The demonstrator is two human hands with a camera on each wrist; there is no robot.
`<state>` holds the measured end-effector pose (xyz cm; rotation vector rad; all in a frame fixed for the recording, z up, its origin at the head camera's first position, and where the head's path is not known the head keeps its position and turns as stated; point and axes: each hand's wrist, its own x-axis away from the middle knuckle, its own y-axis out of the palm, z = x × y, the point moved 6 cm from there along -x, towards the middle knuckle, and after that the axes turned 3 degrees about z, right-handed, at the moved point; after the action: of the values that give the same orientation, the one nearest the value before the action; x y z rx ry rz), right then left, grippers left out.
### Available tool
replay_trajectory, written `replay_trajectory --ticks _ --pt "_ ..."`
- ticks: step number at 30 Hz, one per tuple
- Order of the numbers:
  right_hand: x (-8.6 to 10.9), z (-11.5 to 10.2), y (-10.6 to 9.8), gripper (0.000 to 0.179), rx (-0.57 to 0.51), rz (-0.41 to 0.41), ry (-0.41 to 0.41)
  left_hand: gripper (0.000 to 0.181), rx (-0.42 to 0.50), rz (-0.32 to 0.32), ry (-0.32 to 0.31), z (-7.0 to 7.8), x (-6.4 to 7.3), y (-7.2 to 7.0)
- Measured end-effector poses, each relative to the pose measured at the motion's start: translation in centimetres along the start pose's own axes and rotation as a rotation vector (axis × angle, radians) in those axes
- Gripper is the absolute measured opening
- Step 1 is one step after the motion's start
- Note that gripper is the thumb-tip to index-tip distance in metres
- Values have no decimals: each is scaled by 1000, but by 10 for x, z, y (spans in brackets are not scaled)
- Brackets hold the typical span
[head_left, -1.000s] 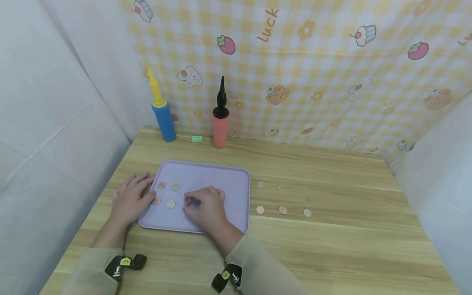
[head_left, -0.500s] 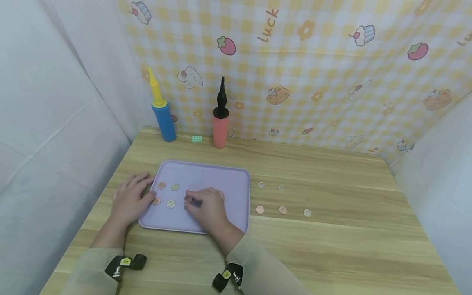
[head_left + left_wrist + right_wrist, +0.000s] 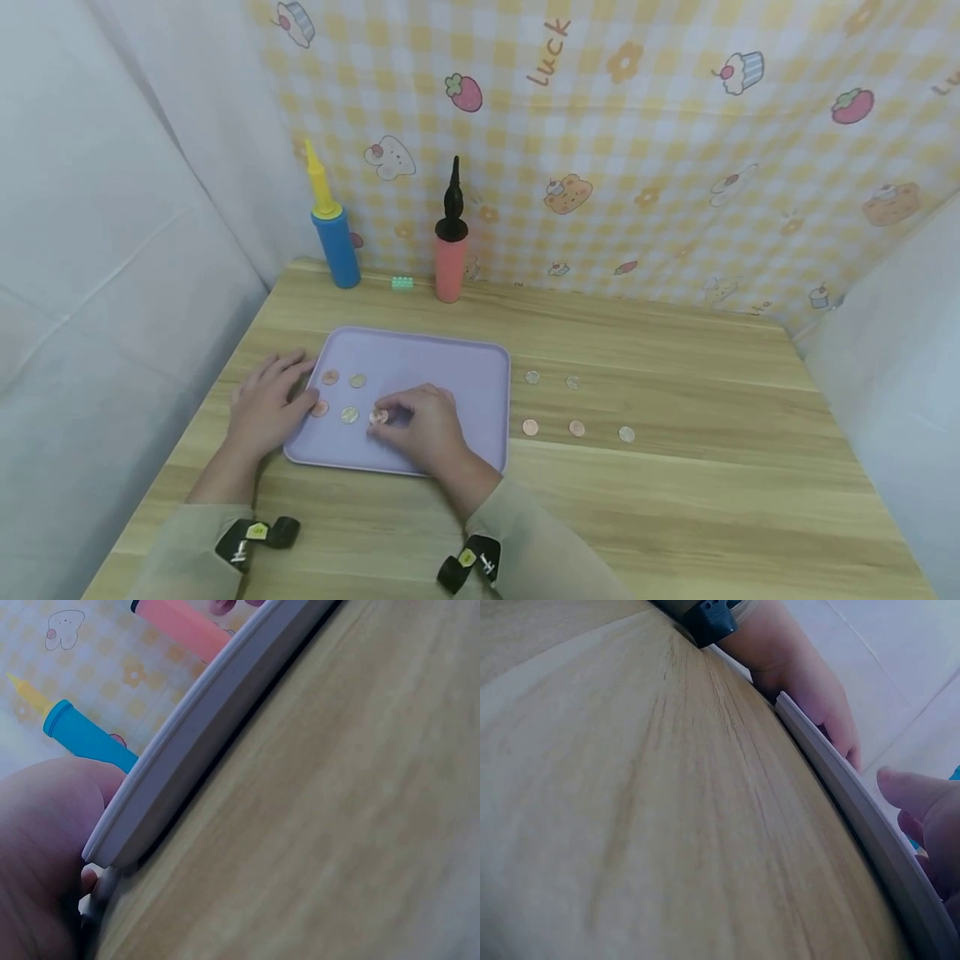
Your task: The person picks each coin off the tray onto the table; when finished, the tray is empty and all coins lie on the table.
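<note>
A lilac tray [image 3: 457,367] lies on the wooden table with several coins on its left half. My left hand [image 3: 264,406] rests at its left edge, fingers spread loosely and thumb over the rim. Near that thumb is a copper coin [image 3: 321,409], with another copper coin [image 3: 330,377] above it. Beside them lie two gold-coloured coins, an upper coin [image 3: 357,381] and a lower coin [image 3: 349,415]. My right hand [image 3: 426,425] is over the tray, its thumb and index finger on the edges of a copper-coloured coin [image 3: 378,416]. The right wrist view does not show this coin.
Right of the tray several coins lie on the table, among them a copper coin [image 3: 530,427] and a silver coin [image 3: 626,434]. Behind stand a blue-and-yellow hand pump [image 3: 337,250], a pink-and-black hand pump [image 3: 450,267] and a small green toy brick [image 3: 402,283].
The coin in my right fingers has turned from tilted to showing its face, and sits slightly lower and left. My left hand has stayed in place on the tray's edge.
</note>
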<state>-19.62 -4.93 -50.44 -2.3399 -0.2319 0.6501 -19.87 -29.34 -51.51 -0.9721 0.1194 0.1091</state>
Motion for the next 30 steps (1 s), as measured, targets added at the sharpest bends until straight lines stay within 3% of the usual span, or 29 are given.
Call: replay_trajectory --ticks 8,13,16,24,30 --pt "2 8 -6 29 -156 5 49 51 7 10 12 0 0 1" --pt "4 10 -12 29 -178 1 62 52 7 9 8 -2 0 1" --pt "5 10 -18 29 -156 34 -2 52 8 8 7 -1 0 1" --pt "12 11 -44 28 -44 161 -271 53 4 1 2 0 0 0" --pt "18 33 -68 30 -12 229 -323 53 -5 2 1 -1 0 1"
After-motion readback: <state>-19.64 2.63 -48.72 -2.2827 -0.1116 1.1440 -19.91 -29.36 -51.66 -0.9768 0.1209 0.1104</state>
